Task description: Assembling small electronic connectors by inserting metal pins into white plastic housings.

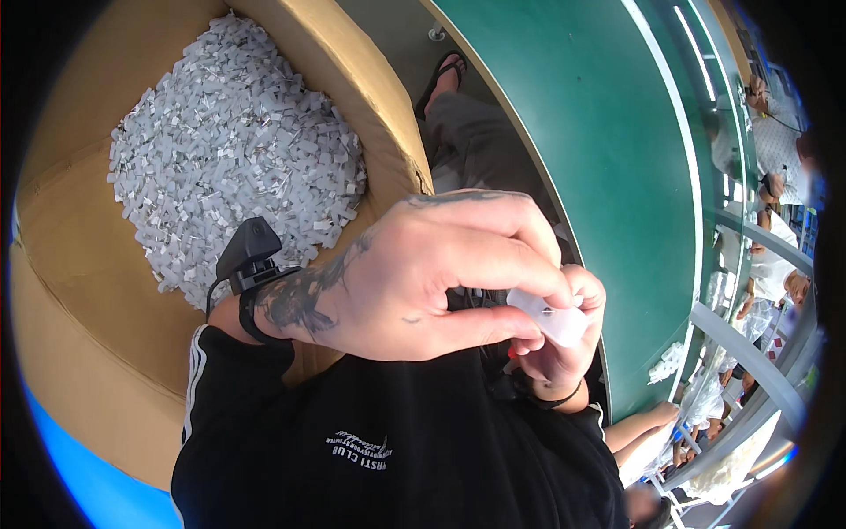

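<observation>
A small, translucent white plastic piece (564,328) is held up in front of my chest, with a tiny dark detail near its middle. My left hand (432,269) reaches across from the left, its thumb and index finger pinched at the near side of the piece. Behind it, my right hand (577,353) grips the same piece from the right, and most of its fingers are hidden. A black strap with a small camera (251,251) sits on my left wrist.
To my left, a large cardboard box (388,106) contains a heap of small white pieces (238,150). A green table (608,132) curves along the right, with a small white pile (667,363) at its edge. Metal bars (749,357) and several people stand beyond. A sandalled foot (443,81) shows ahead.
</observation>
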The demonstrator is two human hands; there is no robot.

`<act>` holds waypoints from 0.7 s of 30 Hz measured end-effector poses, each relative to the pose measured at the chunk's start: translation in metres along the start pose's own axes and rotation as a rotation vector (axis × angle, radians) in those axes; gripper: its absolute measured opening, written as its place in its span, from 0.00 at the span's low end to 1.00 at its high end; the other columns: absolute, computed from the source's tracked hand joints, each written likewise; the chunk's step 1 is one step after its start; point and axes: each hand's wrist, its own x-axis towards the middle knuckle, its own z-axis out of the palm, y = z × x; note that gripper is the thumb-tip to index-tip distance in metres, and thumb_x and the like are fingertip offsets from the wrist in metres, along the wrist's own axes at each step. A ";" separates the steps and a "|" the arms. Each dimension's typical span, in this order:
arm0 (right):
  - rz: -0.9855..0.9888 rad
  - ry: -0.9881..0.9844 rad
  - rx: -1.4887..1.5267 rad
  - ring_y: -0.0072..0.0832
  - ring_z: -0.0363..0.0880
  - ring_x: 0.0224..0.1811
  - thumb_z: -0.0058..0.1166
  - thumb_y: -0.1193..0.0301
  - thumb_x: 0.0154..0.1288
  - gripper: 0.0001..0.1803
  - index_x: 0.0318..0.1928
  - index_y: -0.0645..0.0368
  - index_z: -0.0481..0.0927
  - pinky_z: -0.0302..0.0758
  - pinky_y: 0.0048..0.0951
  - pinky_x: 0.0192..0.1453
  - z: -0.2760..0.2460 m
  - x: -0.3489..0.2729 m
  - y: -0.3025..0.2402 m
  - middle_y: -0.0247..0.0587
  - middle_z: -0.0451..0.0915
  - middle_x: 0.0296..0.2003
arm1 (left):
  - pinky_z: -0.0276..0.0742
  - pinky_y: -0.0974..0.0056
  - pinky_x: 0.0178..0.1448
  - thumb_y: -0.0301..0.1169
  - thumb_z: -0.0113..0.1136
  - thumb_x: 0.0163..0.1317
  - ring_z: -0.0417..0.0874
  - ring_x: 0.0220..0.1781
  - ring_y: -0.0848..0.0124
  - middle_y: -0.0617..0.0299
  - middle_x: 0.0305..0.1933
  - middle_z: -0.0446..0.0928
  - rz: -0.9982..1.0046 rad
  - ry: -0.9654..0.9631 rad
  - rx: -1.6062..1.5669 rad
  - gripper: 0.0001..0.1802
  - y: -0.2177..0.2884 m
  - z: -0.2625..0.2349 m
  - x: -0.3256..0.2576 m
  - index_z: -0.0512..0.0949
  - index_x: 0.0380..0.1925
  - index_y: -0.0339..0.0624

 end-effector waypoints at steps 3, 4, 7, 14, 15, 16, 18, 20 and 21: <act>-0.045 -0.004 -0.062 0.27 0.81 0.25 0.60 0.71 0.62 0.11 0.37 0.69 0.76 0.77 0.21 0.27 -0.001 -0.001 0.002 0.45 0.78 0.32 | 0.75 0.69 0.37 0.16 0.69 0.47 0.80 0.36 0.69 0.55 0.37 0.77 -0.018 -0.025 -0.062 0.15 -0.001 -0.001 0.001 0.82 0.38 0.31; -0.098 -0.007 -0.130 0.26 0.80 0.26 0.60 0.72 0.62 0.11 0.38 0.68 0.76 0.77 0.22 0.28 -0.002 -0.001 0.004 0.45 0.78 0.32 | 0.76 0.69 0.37 0.16 0.70 0.47 0.80 0.35 0.69 0.55 0.37 0.77 -0.008 -0.014 -0.059 0.15 -0.001 0.000 0.001 0.83 0.37 0.31; -0.448 -0.021 -0.536 0.25 0.78 0.27 0.61 0.73 0.62 0.09 0.37 0.66 0.76 0.74 0.23 0.30 -0.012 0.001 0.007 0.45 0.78 0.31 | 0.76 0.70 0.37 0.16 0.71 0.45 0.81 0.35 0.69 0.54 0.37 0.77 -0.010 0.016 -0.055 0.15 -0.001 0.005 0.000 0.83 0.36 0.31; -0.642 -0.006 -0.669 0.24 0.75 0.26 0.59 0.80 0.58 0.07 0.36 0.66 0.75 0.73 0.23 0.30 -0.009 -0.002 0.009 0.45 0.76 0.32 | 0.78 0.68 0.37 0.17 0.73 0.44 0.82 0.36 0.68 0.52 0.37 0.78 -0.052 0.055 -0.081 0.15 -0.004 0.009 -0.006 0.83 0.35 0.30; -0.643 -0.023 -0.700 0.24 0.75 0.26 0.59 0.80 0.59 0.07 0.36 0.66 0.75 0.73 0.23 0.30 -0.009 -0.004 0.008 0.45 0.76 0.32 | 0.78 0.68 0.37 0.17 0.73 0.44 0.82 0.36 0.68 0.52 0.37 0.78 -0.053 0.052 -0.085 0.15 -0.004 0.009 -0.006 0.83 0.35 0.30; -0.642 -0.019 -0.702 0.24 0.75 0.26 0.59 0.80 0.59 0.07 0.36 0.66 0.75 0.73 0.23 0.30 -0.009 -0.004 0.007 0.45 0.76 0.32 | 0.78 0.68 0.37 0.17 0.73 0.44 0.82 0.36 0.67 0.52 0.37 0.78 -0.029 0.042 -0.084 0.15 -0.005 0.009 -0.005 0.83 0.35 0.30; -0.515 -0.066 -0.565 0.23 0.74 0.25 0.58 0.77 0.60 0.07 0.35 0.66 0.74 0.72 0.22 0.29 -0.009 -0.002 0.005 0.45 0.76 0.31 | 0.78 0.68 0.37 0.17 0.73 0.43 0.82 0.36 0.67 0.52 0.37 0.78 -0.006 0.030 -0.083 0.16 -0.006 0.008 -0.005 0.83 0.35 0.31; -0.510 -0.074 -0.551 0.23 0.73 0.26 0.56 0.76 0.61 0.07 0.36 0.66 0.73 0.71 0.22 0.30 -0.010 -0.003 0.007 0.44 0.75 0.31 | 0.78 0.68 0.38 0.17 0.73 0.43 0.82 0.36 0.67 0.52 0.37 0.78 -0.010 0.021 -0.089 0.16 -0.007 0.007 -0.005 0.83 0.35 0.31; -0.505 -0.084 -0.539 0.23 0.72 0.27 0.55 0.76 0.63 0.08 0.38 0.66 0.71 0.70 0.23 0.31 -0.011 -0.003 0.008 0.44 0.74 0.31 | 0.78 0.68 0.38 0.17 0.73 0.43 0.82 0.36 0.67 0.52 0.37 0.78 -0.010 0.019 -0.091 0.16 -0.007 0.008 -0.005 0.83 0.35 0.31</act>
